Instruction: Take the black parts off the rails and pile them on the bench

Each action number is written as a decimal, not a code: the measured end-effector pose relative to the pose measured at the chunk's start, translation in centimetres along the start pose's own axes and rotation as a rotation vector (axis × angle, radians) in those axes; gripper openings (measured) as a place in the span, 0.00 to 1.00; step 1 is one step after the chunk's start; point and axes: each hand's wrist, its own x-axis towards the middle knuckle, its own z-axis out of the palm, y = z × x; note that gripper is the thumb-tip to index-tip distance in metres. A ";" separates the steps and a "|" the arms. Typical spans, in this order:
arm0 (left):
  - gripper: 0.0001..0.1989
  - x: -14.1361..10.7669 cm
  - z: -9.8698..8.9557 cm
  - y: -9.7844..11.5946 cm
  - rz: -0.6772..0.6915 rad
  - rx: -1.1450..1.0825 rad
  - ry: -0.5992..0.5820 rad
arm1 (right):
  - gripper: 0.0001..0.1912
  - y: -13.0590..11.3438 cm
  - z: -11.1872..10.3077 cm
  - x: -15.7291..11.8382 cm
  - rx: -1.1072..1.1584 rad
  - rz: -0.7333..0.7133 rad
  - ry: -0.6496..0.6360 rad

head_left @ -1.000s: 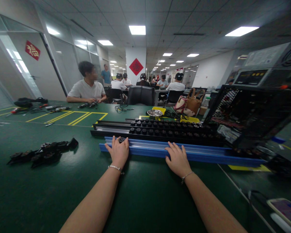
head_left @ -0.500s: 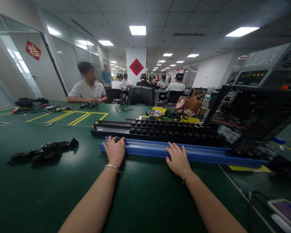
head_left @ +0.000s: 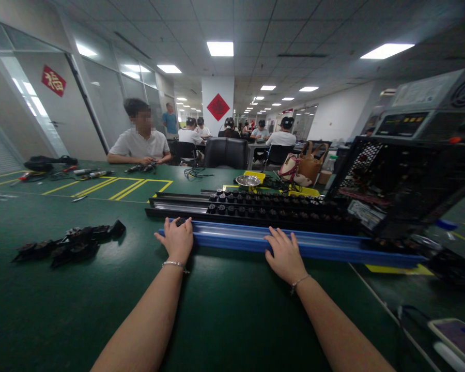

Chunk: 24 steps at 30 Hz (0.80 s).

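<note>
A long blue rail (head_left: pixel 232 239) with a shiny channel lies across the green table before me. At its left end, my left hand (head_left: pixel 177 242) has its fingers closed around a small round black part (head_left: pixel 180 221), which sits in or just above the channel; the contact is hidden. Farther right, my right hand (head_left: pixel 285 256) grips the near wall of the rail, thumb on the front face and fingers over the top. Behind the blue rail lie black rails (head_left: pixel 170 213) holding rows of similar round black parts (head_left: pixel 242 211).
Black parts (head_left: pixel 77 243) are heaped on the left. An open computer case (head_left: pixel 395 181) stands at the right, near the blue rail's end. Behind the rails is a metal dish (head_left: pixel 248 180). A phone (head_left: pixel 459 336) lies at the lower right. Across the table sits a person (head_left: pixel 139 139).
My left hand has slid a little to the left along the blue rail, with the round black part in its fingers. My right hand and the rail have stayed in place.
</note>
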 end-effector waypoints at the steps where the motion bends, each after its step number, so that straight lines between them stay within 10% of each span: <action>1: 0.19 0.1 0.1 -0.1 0.002 0.002 0.004 | 0.19 0.0 0.0 0.0 -0.002 -0.002 0.002; 24: 0.19 1.2 0.0 -1.4 -0.065 0.001 0.076 | 0.19 0.2 0.0 0.0 0.003 0.001 -0.003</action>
